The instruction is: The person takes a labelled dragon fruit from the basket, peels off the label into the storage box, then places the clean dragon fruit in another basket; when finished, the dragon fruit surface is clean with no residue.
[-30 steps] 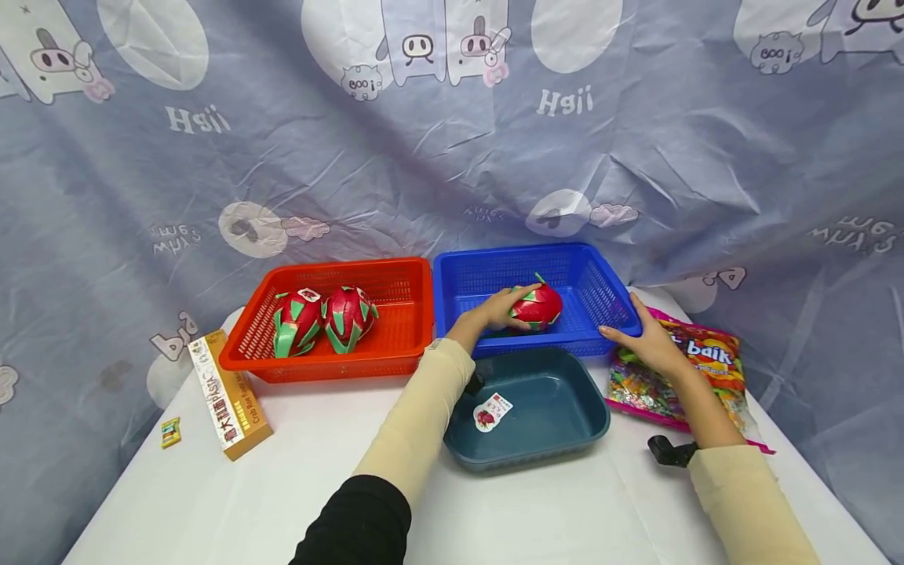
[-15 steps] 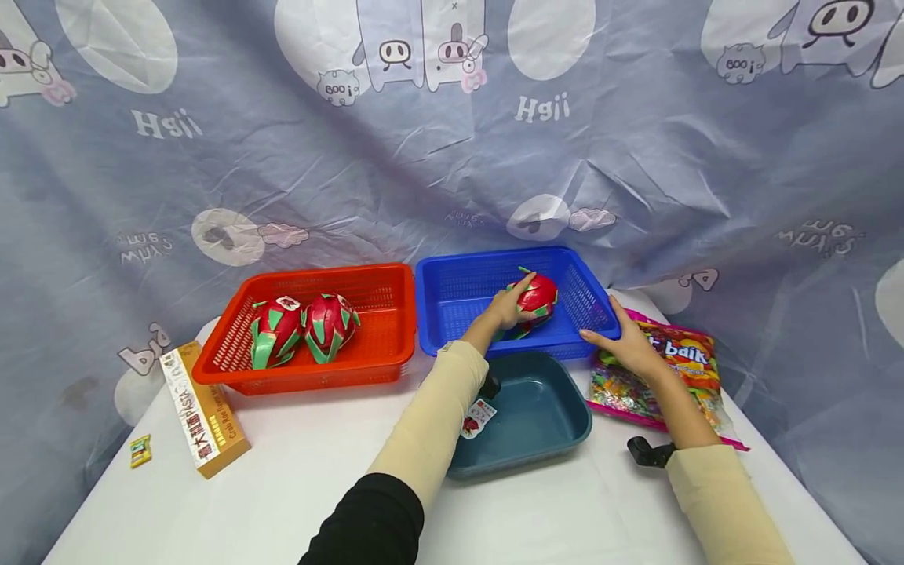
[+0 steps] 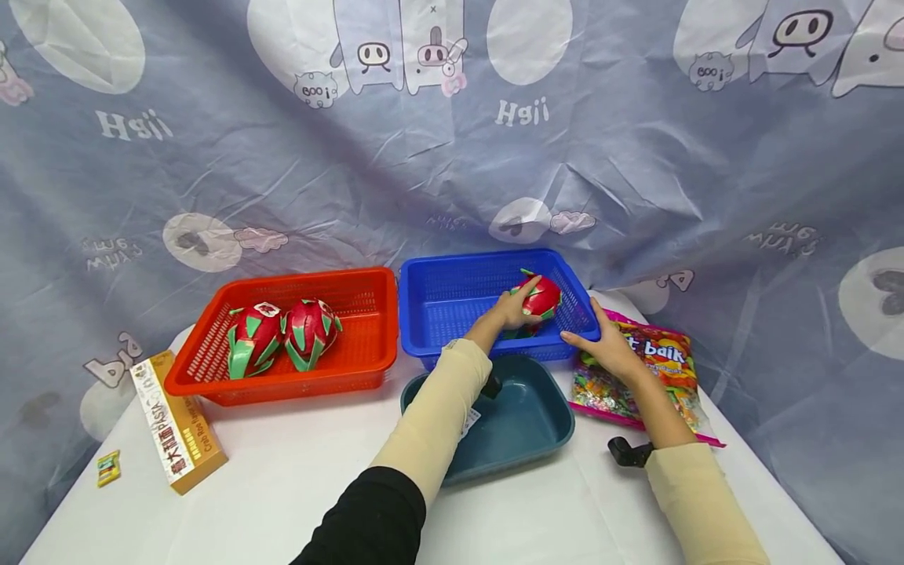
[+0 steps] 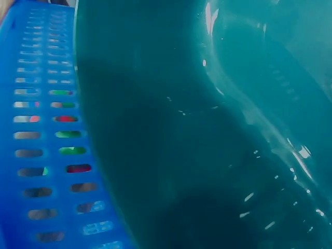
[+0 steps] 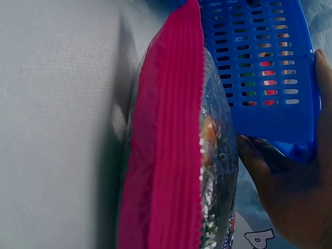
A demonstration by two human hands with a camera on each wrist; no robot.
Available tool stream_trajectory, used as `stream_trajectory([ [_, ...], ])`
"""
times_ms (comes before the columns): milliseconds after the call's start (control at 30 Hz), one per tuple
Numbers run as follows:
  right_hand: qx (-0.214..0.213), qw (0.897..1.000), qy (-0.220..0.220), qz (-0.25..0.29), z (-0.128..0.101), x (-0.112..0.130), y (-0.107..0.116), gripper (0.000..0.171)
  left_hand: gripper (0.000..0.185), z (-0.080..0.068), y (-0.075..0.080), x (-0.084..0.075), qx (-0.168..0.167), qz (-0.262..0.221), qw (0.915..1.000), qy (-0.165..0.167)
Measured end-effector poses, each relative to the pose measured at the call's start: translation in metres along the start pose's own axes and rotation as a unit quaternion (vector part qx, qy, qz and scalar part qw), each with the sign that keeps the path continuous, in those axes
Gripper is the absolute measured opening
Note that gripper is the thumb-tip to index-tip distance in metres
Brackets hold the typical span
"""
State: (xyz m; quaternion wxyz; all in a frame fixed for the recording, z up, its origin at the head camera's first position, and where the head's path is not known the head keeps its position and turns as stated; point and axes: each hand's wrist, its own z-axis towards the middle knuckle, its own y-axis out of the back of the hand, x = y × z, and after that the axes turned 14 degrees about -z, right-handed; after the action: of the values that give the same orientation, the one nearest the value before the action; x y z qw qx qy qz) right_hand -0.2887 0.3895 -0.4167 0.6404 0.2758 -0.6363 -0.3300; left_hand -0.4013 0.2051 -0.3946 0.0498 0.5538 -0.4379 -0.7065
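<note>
A red dragon fruit (image 3: 542, 297) with green scales lies in the right part of the blue basket (image 3: 438, 314). My left hand (image 3: 514, 308) grips it from its left side, thumb and fingers spread around it. At the basket's right front corner, my right hand (image 3: 609, 345) holds the rim, thumb in front and fingers behind; the right wrist view shows the same hand (image 5: 298, 197) at the basket wall (image 5: 275, 122). Only the basket's slotted wall (image 4: 46, 124) and the teal tray (image 4: 155, 129) appear in the left wrist view. That hand's grip is hidden there.
Two more dragon fruits (image 3: 311, 333) lie in the red basket (image 3: 282, 388). The teal tray stands below my left forearm. A candy bag (image 3: 636, 377) lies right of it. A pasta box (image 3: 180, 424) and a small yellow packet (image 3: 108, 468) are at left.
The head view has turned rightward. Within the blue basket, my left hand and the dragon fruit have moved right. My left forearm now hides most of the tray's sticker. My right hand keeps the rim.
</note>
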Motion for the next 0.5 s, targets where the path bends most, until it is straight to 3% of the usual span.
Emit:
stream_trajectory([
  [233, 0.004, 1.000, 0.003, 0.000, 0.002, 0.001, -0.001, 0.100, 0.083, -0.006, 0.004, 0.002, 0.030, -0.021, 0.9992, -0.016],
  [333, 0.004, 1.000, 0.004, 0.006, 0.001, 0.000, -0.002, 0.099, 0.082, -0.008, 0.008, 0.007, 0.046, -0.058, 0.9971, -0.020],
  [500, 0.001, 1.000, 0.016, 0.020, 0.001, -0.001, 0.001, 0.097, 0.079, -0.016, 0.031, 0.012, 0.098, -0.127, 0.9864, -0.035],
])
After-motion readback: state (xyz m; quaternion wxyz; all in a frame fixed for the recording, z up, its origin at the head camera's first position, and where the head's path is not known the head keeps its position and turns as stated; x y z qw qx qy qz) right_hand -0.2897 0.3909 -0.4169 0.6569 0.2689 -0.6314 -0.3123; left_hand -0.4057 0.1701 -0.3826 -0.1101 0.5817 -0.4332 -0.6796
